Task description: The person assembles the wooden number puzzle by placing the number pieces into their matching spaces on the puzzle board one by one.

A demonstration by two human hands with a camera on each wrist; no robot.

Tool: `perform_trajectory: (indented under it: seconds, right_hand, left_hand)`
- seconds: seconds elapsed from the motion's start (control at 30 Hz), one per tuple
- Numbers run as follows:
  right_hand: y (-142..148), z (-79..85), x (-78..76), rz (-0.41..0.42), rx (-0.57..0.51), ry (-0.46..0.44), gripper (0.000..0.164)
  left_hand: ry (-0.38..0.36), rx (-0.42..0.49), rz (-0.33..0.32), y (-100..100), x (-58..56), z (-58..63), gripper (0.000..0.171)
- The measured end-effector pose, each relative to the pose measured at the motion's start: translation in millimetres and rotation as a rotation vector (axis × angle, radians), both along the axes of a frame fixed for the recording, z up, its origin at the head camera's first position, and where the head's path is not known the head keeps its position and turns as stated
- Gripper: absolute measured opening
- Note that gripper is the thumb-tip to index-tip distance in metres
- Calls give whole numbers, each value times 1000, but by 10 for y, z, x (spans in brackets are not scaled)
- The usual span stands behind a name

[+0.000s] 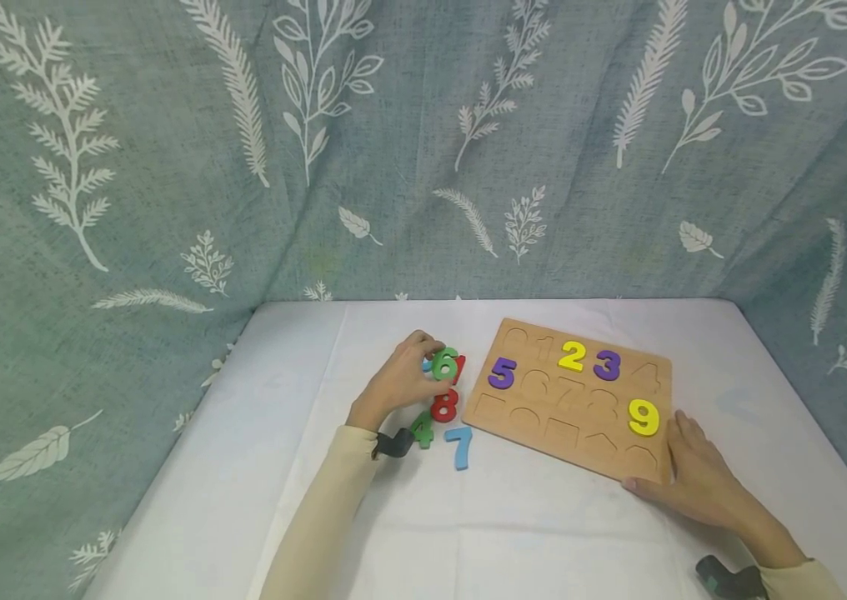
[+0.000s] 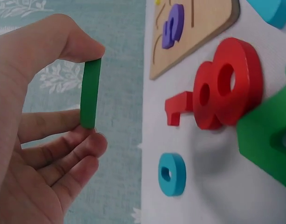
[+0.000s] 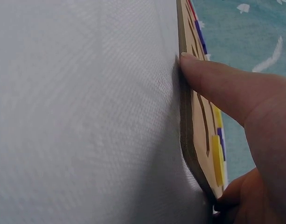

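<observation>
My left hand (image 1: 403, 379) pinches a green number 6 (image 1: 445, 365) between thumb and fingertips; the left wrist view shows the piece (image 2: 90, 93) edge-on, raised off the cloth. Below it lie a red 1 (image 2: 179, 107), a blue 0 (image 2: 171, 174) and a red 8 (image 1: 444, 406). Over at the right, my right hand (image 1: 701, 475) rests against the near right corner of the wooden number board (image 1: 566, 417), thumb on the front edge and fingers along the side. On the board sit a purple 5 (image 1: 502, 373), yellow 2 (image 1: 572, 357), purple 3 (image 1: 607, 365) and yellow 9 (image 1: 644, 417).
Near my left wrist lie a green 4 (image 1: 422, 430) and a blue 7 (image 1: 458, 447). A white cloth (image 1: 543, 533) covers the table. Behind it hangs a green-grey curtain (image 1: 393, 183) with white leaf prints.
</observation>
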State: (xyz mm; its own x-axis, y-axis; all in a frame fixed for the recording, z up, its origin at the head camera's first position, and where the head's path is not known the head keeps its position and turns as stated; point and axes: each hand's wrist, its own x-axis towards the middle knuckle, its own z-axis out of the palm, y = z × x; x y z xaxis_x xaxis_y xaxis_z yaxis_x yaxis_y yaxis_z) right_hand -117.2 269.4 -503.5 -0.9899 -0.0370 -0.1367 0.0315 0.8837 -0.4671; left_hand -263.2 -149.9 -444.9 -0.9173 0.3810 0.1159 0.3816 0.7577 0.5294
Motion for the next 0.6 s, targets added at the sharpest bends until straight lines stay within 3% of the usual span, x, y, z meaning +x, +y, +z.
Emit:
perform_trajectory:
  seconds: [0.6]
  right_hand:
    - [1, 4, 7, 1, -21, 9, 134]
  left_hand:
    - [45, 33, -135, 296, -105, 52, 55]
